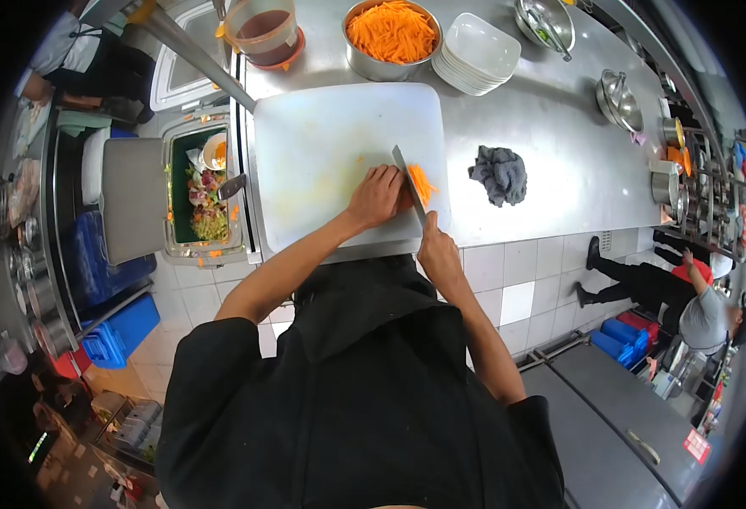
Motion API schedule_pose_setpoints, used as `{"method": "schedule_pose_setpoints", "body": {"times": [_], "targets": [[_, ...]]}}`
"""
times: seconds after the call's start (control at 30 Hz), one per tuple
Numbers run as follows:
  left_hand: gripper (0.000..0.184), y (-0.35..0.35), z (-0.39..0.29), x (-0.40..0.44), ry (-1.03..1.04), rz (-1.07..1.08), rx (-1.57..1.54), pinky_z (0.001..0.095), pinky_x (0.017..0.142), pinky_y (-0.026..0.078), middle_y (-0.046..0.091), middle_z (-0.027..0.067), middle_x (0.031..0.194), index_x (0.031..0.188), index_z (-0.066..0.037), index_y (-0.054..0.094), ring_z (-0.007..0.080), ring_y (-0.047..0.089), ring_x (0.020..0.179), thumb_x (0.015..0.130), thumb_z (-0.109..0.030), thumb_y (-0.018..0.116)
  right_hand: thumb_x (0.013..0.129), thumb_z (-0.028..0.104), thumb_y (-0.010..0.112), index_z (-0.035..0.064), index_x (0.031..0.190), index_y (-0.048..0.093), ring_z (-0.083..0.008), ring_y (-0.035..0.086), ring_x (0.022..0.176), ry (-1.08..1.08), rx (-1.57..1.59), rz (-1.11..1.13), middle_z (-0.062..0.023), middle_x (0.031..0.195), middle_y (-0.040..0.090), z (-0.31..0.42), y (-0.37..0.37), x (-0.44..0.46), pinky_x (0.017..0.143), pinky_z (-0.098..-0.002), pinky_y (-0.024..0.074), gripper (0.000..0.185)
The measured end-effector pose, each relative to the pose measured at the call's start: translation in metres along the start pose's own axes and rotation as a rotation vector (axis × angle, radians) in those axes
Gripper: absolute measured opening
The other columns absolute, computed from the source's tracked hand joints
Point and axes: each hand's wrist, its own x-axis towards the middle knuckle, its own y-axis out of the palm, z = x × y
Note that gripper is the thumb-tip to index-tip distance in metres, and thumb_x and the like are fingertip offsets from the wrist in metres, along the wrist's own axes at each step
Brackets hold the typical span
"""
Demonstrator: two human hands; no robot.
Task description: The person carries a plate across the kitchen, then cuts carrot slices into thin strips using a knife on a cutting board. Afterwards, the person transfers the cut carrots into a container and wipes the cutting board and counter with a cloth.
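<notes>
My right hand (441, 259) is wrapped round the handle of a kitchen knife (409, 180). Its blade stands on the white cutting board (322, 144), close to my left hand (376, 197). The curled fingers of that hand press down on a piece of carrot (405, 202), mostly hidden beneath them. Thin carrot strips (422, 185) lie against the far side of the blade, on the board's right part.
Behind the board stand a steel bowl of shredded carrot (392, 34), stacked white dishes (477, 55) and a container of dark liquid (262, 34). A grey cloth (500, 176) lies right. At left is a scrap bin (169, 182). Other people (657, 284) stand at both sides.
</notes>
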Motion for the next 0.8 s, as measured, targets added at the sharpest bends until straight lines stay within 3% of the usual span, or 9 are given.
{"method": "schedule_pose_setpoints", "body": {"times": [0.13,0.2,0.3,0.47,0.53,0.8], "targets": [[0.03,-0.013,-0.006,-0.002,-0.059,0.085,-0.017,0.042,0.086,0.039,0.054,0.0152,0.099,0.106,0.002,0.056,0.0304,0.052,0.098,0.078,-0.008,0.056,0.083,-0.006,0.046,-0.0033,0.111,0.036,-0.0481,0.062,0.064,-0.005,-0.012,-0.013,-0.0275,0.067,0.061,-0.001,-0.001,0.004,0.061,-0.0555,0.0512,0.031],[0.03,-0.014,-0.005,-0.005,-0.099,0.029,0.022,0.0413,0.085,0.039,0.053,0.0136,0.099,0.107,0.0,0.057,0.0293,0.052,0.098,0.079,-0.008,0.055,0.083,-0.006,0.046,-0.0033,0.111,0.036,-0.0479,0.062,0.065,0.002,-0.014,0.0,-0.0279,0.069,0.061,0.003,-0.003,0.006,0.061,-0.0555,0.051,0.03],[0.029,-0.002,0.003,-0.013,-0.029,0.014,0.103,0.0409,0.084,0.039,0.054,0.0124,0.101,0.109,-0.003,0.058,0.0287,0.052,0.098,0.081,-0.009,0.055,0.083,-0.005,0.045,-0.0032,0.111,0.036,-0.0477,0.063,0.068,0.017,-0.02,0.027,-0.0293,0.072,0.061,0.015,-0.017,0.0,0.062,-0.0554,0.0504,0.029],[0.03,-0.001,0.004,-0.012,-0.036,0.005,0.094,0.0401,0.083,0.04,0.054,0.0116,0.101,0.111,-0.003,0.059,0.0282,0.052,0.098,0.082,-0.011,0.054,0.084,-0.006,0.044,-0.0026,0.11,0.036,-0.0483,0.062,0.071,0.042,-0.002,0.064,-0.0316,0.077,0.061,0.018,-0.022,-0.012,0.063,-0.0558,0.0491,0.028],[0.03,-0.001,0.001,-0.015,-0.004,-0.019,0.12,0.04,0.083,0.04,0.055,0.0114,0.101,0.111,-0.004,0.059,0.0282,0.052,0.098,0.083,-0.011,0.054,0.084,-0.005,0.043,-0.0039,0.11,0.034,-0.051,0.06,0.067,-0.036,0.032,-0.031,-0.0335,0.071,0.059,0.005,-0.001,-0.002,0.059,-0.058,0.0466,0.028],[0.033,-0.003,0.002,-0.012,-0.025,0.013,0.093,0.0401,0.085,0.04,0.055,0.0129,0.103,0.113,-0.001,0.059,0.0286,0.053,0.099,0.082,-0.012,0.054,0.082,-0.007,0.044,-0.0031,0.108,0.036,-0.0482,0.061,0.068,0.027,0.015,0.007,-0.0311,0.072,0.06,0.016,-0.011,-0.002,0.062,-0.0569,0.0482,0.027]]}}
